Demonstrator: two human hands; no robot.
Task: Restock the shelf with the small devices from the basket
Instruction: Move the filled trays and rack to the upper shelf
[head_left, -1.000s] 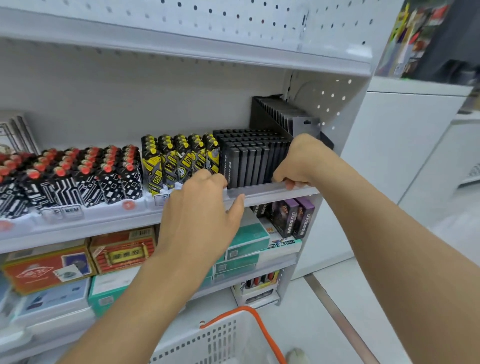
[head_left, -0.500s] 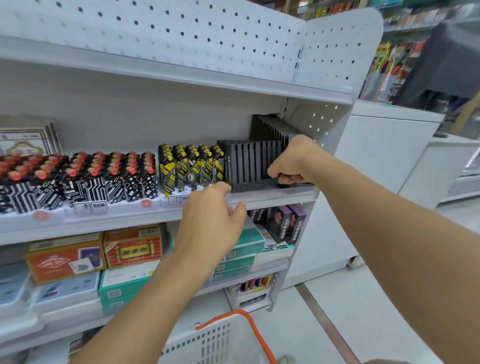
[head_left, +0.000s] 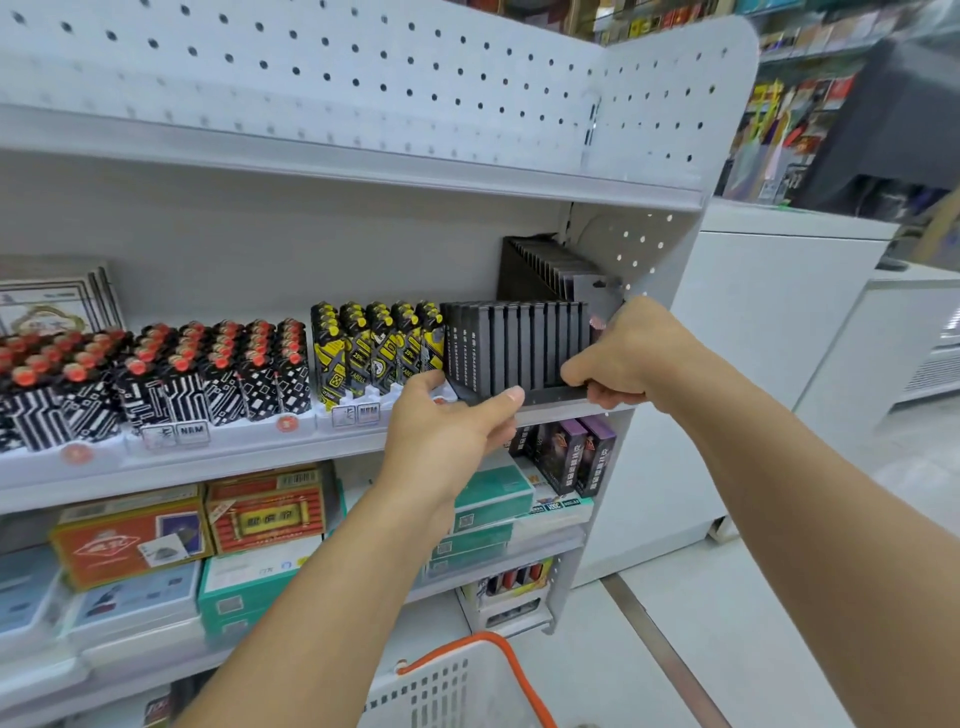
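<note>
A tray of slim black device boxes (head_left: 519, 345) stands upright in a row at the right end of the middle shelf (head_left: 218, 462). My left hand (head_left: 447, 421) grips the tray's front left corner, thumb on its front lip. At the tray's front right corner, my right hand (head_left: 623, 353) is closed around the edge. Behind the tray a taller stack of black carded packs (head_left: 550, 270) leans against the back wall. The white basket (head_left: 447, 686) with an orange handle shows at the bottom edge; its contents are hidden.
Left of the tray stand yellow-and-black devices (head_left: 374, 348) and black-and-white red-capped ones (head_left: 156, 379). The shelf below holds red, teal and purple boxes. A perforated side panel (head_left: 644, 249) bounds the shelf on the right. White counters and open floor lie beyond.
The view tilted up and drew closer. Both hands kept hold of the black tray's front edge, and the tray now sits slightly raised and angled at the shelf lip.
</note>
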